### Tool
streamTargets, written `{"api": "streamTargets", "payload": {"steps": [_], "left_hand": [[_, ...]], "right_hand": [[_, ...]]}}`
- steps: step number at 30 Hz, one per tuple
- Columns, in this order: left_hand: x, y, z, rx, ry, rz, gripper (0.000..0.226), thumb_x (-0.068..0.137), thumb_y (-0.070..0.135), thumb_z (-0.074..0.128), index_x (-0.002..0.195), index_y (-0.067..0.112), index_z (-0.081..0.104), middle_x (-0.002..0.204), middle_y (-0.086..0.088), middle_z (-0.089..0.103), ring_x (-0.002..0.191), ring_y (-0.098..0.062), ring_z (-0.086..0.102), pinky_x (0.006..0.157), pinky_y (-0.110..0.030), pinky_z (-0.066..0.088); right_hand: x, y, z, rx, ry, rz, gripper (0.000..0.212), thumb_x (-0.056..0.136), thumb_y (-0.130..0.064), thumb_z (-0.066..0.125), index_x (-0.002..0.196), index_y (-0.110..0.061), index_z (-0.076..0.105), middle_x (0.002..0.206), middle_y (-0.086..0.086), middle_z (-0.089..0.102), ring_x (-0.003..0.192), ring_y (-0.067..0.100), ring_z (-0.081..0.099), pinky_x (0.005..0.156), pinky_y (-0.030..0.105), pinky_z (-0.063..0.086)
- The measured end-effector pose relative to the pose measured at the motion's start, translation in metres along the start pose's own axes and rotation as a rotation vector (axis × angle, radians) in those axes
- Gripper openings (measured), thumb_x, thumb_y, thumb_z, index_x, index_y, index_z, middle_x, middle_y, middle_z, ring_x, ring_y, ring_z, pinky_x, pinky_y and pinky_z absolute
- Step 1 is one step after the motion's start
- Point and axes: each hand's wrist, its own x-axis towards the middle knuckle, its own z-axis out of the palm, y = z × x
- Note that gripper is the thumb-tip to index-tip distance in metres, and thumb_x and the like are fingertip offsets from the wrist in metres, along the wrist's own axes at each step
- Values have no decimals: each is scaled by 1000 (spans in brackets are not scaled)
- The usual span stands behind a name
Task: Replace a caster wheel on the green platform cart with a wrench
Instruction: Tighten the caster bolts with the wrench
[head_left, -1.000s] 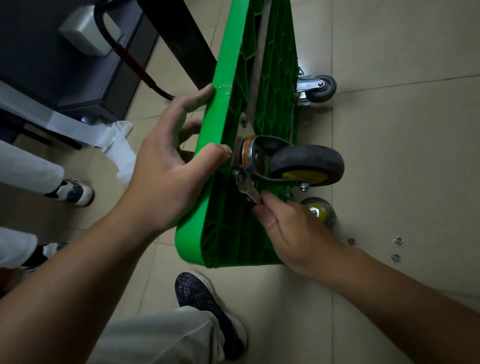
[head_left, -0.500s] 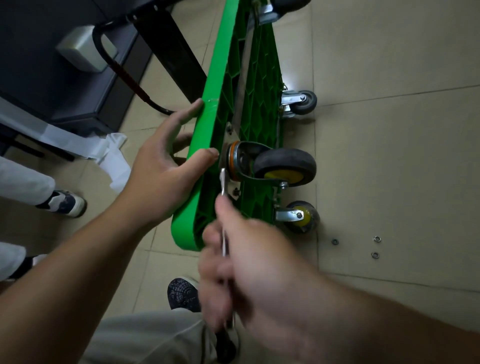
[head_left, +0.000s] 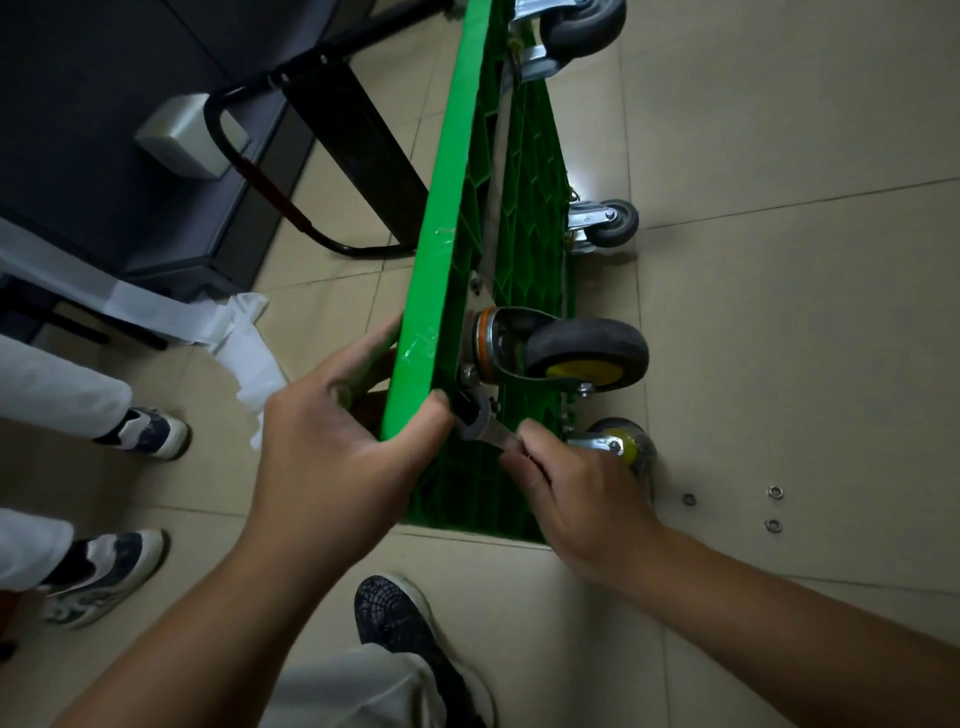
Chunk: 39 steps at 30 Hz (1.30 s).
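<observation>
Green platform cart gripped by our left hand, right hand pinching the wrench; we should seat it squarely before turning.

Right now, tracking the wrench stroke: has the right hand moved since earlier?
Yes. The right hand swung the wrench rightward across the green cart, toward the lower caster.
</observation>
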Motion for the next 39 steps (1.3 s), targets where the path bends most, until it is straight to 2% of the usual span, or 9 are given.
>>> {"api": "streamTargets", "payload": {"steps": [7,11,15,19,23,26,30,34,39], "left_hand": [[9,-4,-8,4,-10,48,61,78,18,73,138,20,63,112,33,71,100,6,72,79,-10,56],[21,-12,-14,-8,-4,54,62,79,23,74,139,20,63,116,19,75,103,-1,73,82,-19,60],[29,-18,-17,-50,13,45,64,79,29,75,141,19,62,121,14,74,107,-3,73,83,-23,61],[33,-24,-18,-51,45,38,60,81,18,73,139,16,64,121,11,74,111,-3,71,89,-23,59],[35,-24,-17,-32,63,50,59,81,18,72,139,15,64,122,11,73,111,-1,70,91,-21,58],[36,-21,-16,-15,66,64,58,81,18,72,139,13,64,120,10,73,108,1,71,87,-16,57],[37,-20,-17,-5,51,63,57,80,18,74,137,15,65,116,13,76,106,1,71,87,-14,55],[39,-22,-20,-59,36,39,59,80,23,76,138,16,64,120,20,73,106,-5,73,87,-21,59],[38,-22,-18,-56,16,58,65,80,32,75,141,14,62,126,11,73,111,-6,71,90,-25,60]], "right_hand": [[15,4,11,-6,110,-16,45,106,-53,27,92,-17,50,64,-18,37,46,8,39,36,34,37],[30,0,23,-36,90,22,41,103,-57,22,94,-25,45,63,-11,49,50,18,53,42,36,41],[39,-4,29,17,-9,118,53,99,-65,15,96,-24,49,67,-5,59,59,23,60,50,45,47],[33,-29,34,275,-112,277,54,98,-66,20,87,-24,53,64,-1,58,57,18,58,54,48,49],[33,-66,23,691,-246,517,52,99,-63,30,81,-18,51,46,-4,44,40,20,50,45,32,40],[37,-91,4,1011,-350,714,52,103,-56,28,81,-10,38,46,-1,35,33,22,46,40,22,36],[32,-111,-9,1178,-400,703,51,102,-61,30,84,-14,39,46,-1,32,30,19,41,41,24,37],[4,-115,-3,997,-490,657,56,93,-72,35,68,-24,48,48,-1,40,38,16,42,43,23,32],[-6,-42,20,331,-161,320,49,93,-74,25,85,-30,46,61,0,50,45,9,43,45,41,38]]}}
